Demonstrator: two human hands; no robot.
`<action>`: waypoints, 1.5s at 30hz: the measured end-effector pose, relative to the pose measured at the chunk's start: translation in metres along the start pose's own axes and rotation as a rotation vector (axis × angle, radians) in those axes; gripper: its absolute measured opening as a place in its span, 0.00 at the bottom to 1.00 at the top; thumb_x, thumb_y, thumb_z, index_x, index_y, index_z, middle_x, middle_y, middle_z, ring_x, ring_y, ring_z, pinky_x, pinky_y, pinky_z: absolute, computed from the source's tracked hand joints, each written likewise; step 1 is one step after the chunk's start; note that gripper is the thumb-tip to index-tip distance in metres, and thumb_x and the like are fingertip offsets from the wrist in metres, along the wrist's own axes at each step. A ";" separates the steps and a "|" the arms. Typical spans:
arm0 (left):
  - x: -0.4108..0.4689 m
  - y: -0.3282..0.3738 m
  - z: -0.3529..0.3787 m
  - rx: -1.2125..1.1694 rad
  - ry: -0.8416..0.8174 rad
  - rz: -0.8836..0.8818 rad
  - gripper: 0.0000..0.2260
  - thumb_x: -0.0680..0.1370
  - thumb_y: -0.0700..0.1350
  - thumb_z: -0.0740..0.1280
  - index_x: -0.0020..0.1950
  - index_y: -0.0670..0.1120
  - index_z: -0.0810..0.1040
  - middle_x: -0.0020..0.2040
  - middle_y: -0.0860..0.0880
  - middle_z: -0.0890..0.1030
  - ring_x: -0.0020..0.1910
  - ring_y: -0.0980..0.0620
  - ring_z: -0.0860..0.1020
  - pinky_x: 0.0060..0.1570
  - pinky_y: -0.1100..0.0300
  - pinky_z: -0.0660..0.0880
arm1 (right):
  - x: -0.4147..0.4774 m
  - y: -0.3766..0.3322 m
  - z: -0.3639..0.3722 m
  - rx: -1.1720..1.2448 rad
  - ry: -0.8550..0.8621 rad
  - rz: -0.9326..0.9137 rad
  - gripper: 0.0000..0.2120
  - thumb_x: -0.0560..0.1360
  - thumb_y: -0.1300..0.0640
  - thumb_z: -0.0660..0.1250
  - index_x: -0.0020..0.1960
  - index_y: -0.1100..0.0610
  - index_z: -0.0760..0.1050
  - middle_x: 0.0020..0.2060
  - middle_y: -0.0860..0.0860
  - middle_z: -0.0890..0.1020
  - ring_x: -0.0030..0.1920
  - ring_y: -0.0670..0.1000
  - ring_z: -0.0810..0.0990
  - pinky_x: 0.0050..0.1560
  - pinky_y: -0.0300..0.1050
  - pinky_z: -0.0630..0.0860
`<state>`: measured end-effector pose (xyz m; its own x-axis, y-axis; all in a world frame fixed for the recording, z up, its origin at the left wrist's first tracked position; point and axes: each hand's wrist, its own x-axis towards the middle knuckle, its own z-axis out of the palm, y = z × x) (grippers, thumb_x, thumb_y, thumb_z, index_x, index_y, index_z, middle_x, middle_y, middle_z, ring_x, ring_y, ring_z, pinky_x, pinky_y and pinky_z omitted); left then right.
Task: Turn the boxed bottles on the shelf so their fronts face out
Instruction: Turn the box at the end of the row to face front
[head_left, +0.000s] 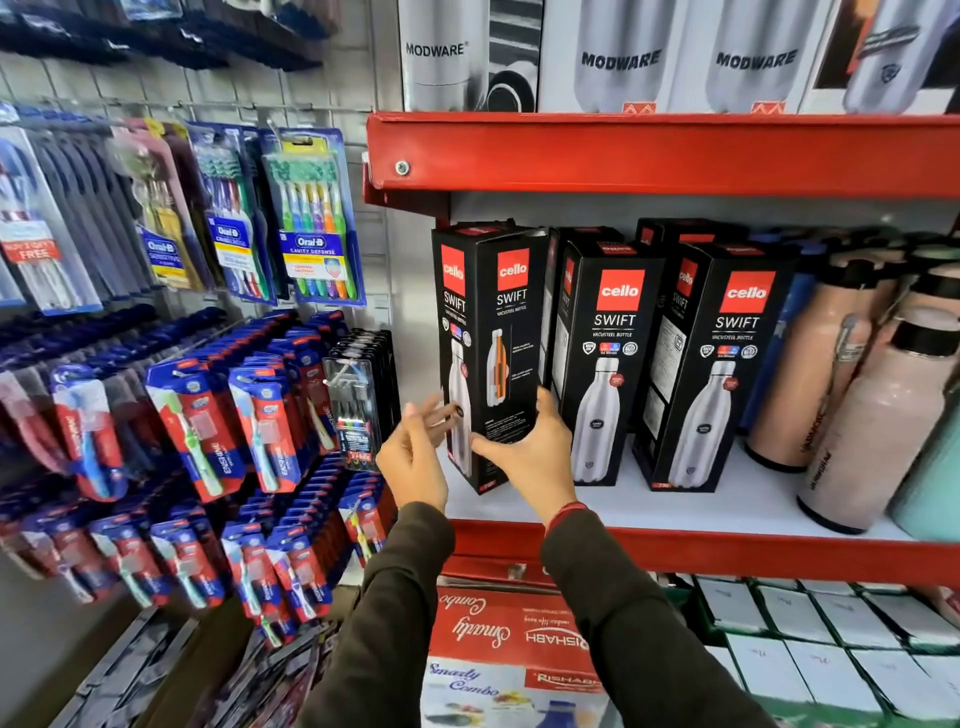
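Note:
Three black "cello SWIFT" bottle boxes stand in the front row on the white shelf board (737, 512), with more boxes behind them. The leftmost box (498, 332) is turned corner-on, its side panel with the cutaway bottle towards me and its front angled left. My right hand (535, 457) grips its lower right part, thumb across the panel. My left hand (413, 457) hovers at the box's lower left edge, fingers spread and blurred; contact is unclear. The middle box (605, 364) and the right box (719, 364) show their fronts with the steel bottle picture.
Loose pink bottles (831, 374) and a mint one (935, 467) stand right of the boxes. The red shelf edge (675, 156) above carries Modware boxes. Toothbrush packs (306, 218) hang on the wall grid to the left. Red and white cartons sit on the shelf below.

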<state>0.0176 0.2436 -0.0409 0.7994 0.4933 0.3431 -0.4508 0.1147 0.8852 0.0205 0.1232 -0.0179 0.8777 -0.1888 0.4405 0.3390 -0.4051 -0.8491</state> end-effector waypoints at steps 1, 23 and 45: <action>0.005 -0.003 -0.001 0.025 -0.010 0.010 0.17 0.83 0.51 0.56 0.60 0.46 0.81 0.55 0.48 0.85 0.55 0.54 0.83 0.58 0.56 0.77 | 0.000 -0.001 0.000 0.010 0.001 0.000 0.38 0.60 0.51 0.81 0.65 0.52 0.68 0.52 0.45 0.77 0.55 0.45 0.75 0.54 0.36 0.71; 0.021 -0.025 0.005 0.231 -0.264 -0.053 0.16 0.83 0.42 0.55 0.71 0.47 0.69 0.66 0.51 0.75 0.66 0.53 0.73 0.66 0.59 0.66 | 0.010 0.013 -0.001 -0.042 -0.264 -0.083 0.34 0.78 0.65 0.61 0.78 0.49 0.51 0.73 0.48 0.67 0.67 0.37 0.63 0.73 0.41 0.61; 0.003 -0.021 0.000 0.244 -0.217 -0.034 0.15 0.83 0.45 0.58 0.69 0.46 0.72 0.65 0.49 0.77 0.65 0.53 0.74 0.61 0.65 0.69 | -0.004 0.015 -0.006 0.053 -0.191 -0.014 0.23 0.82 0.55 0.57 0.76 0.49 0.60 0.64 0.52 0.78 0.63 0.48 0.76 0.61 0.35 0.67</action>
<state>0.0294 0.2426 -0.0585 0.8902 0.2948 0.3475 -0.3344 -0.0952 0.9376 0.0203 0.1119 -0.0308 0.9196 -0.0082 0.3928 0.3641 -0.3580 -0.8598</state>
